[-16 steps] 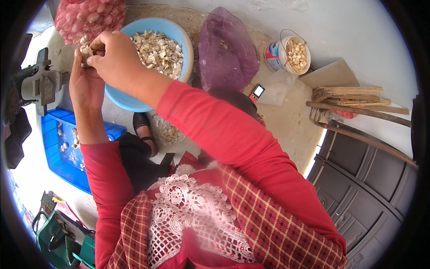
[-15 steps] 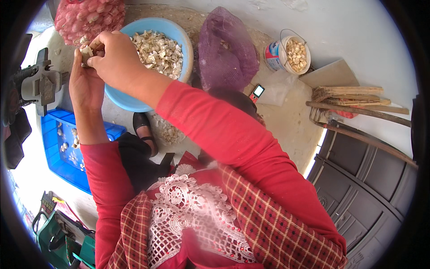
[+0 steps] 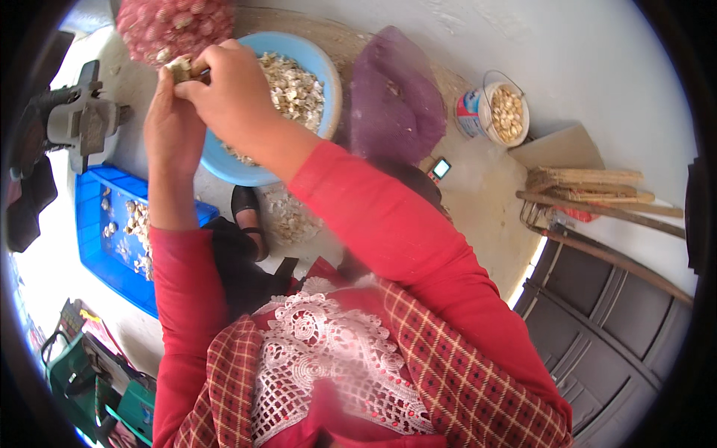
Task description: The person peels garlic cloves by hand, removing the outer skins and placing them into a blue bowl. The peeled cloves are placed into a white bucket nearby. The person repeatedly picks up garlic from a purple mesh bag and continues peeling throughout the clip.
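My left hand (image 3: 173,128) is raised at the upper left, its thumb and fingers closed on a whitish garlic bulb (image 3: 179,69). My right hand (image 3: 233,95) meets it from the right, fingertips pinching the same bulb; part of the bulb is hidden behind the fingers. Close under the right wrist stands a light blue basin (image 3: 330,89) with papery garlic skins (image 3: 295,88) in it. Just beyond the hands lies a red mesh bag (image 3: 175,28) full of garlic bulbs. A blue plastic crate (image 3: 91,224) holding several garlic bulbs (image 3: 138,220) is beside my left forearm.
A purple mesh sack (image 3: 392,104) lies right of the basin. Farther right are a bucket (image 3: 468,112) of garlic cloves (image 3: 508,113), a mobile phone (image 3: 441,169) and wooden-handled tools (image 3: 597,210). A grey metal stand (image 3: 84,119) is at the left. Skins litter the floor near my shoe (image 3: 248,220).
In the picture both hands and the bulb have shifted right, along with the surroundings. The right fingers have moved on the bulb, and more garlic in the crate shows.
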